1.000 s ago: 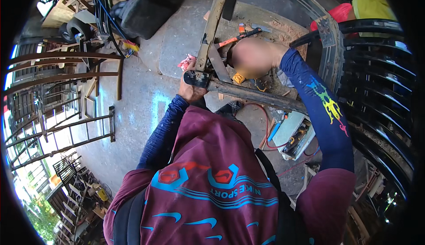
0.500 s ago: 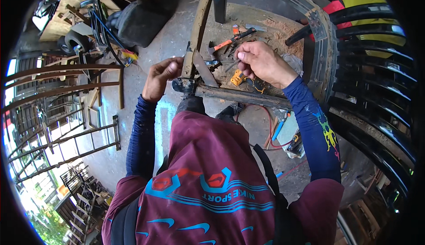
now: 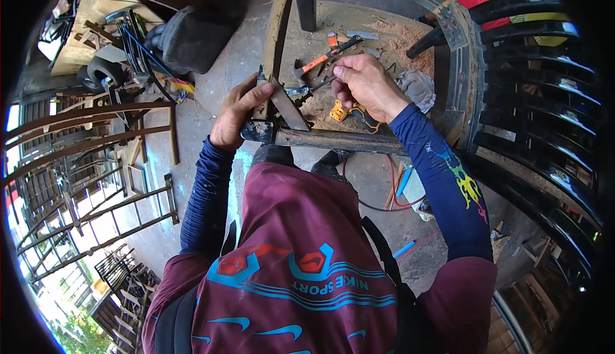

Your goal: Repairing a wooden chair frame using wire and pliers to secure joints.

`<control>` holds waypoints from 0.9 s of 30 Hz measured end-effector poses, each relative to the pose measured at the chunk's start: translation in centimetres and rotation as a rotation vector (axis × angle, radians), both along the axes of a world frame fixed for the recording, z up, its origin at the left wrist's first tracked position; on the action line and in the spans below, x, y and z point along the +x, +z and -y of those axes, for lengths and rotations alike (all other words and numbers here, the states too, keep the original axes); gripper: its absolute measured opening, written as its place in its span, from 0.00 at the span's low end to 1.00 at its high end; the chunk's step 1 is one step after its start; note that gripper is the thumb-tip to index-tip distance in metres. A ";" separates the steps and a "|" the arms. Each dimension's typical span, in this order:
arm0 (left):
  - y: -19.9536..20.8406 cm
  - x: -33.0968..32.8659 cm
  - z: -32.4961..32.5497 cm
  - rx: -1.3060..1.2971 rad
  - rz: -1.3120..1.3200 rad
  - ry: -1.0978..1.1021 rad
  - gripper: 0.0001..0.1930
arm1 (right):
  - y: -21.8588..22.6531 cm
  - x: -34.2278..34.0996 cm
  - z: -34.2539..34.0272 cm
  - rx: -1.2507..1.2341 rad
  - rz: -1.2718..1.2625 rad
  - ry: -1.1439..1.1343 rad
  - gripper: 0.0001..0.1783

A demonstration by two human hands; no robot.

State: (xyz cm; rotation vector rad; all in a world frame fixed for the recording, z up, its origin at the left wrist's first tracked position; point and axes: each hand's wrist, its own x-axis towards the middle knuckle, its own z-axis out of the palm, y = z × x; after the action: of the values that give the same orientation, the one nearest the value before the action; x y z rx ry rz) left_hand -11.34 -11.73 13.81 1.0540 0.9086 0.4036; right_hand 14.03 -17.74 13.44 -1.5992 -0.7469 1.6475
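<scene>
The left hand (image 3: 238, 112) grips the corner joint of a wooden frame (image 3: 333, 139) above the dusty concrete floor (image 3: 211, 91); the right hand (image 3: 366, 85) pinches a thin metal tool (image 3: 315, 87) beside stacked black chairs (image 3: 544, 85).

A hammer (image 3: 318, 63) is laid on the floor (image 3: 224, 85) behind the frame corner (image 3: 282, 107), a drill (image 3: 349, 114) lies just right of that corner, and stacked chairs (image 3: 538, 98) are set farther right.
</scene>
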 end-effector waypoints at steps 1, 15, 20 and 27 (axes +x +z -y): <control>0.0 0.1 0.1 0.015 -0.014 0.006 0.30 | 0.0 0.0 0.0 0.009 -0.022 -0.016 0.11; -0.3 0.1 0.5 0.041 0.020 0.019 0.28 | 0.6 1.4 0.5 -0.149 -0.287 0.049 0.11; 0.8 0.8 1.1 0.045 -0.016 0.118 0.30 | 1.6 2.5 -1.4 -0.252 -0.300 0.156 0.12; -7.5 -0.4 -1.3 -0.455 0.535 0.089 0.44 | 2.7 2.2 -1.1 -0.323 -0.354 0.176 0.13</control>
State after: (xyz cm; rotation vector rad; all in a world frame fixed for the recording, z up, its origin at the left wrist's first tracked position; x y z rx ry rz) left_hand -11.78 -10.42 6.28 0.4520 0.5274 0.4935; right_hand 16.27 -16.66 16.13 -1.4197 -0.4631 2.1961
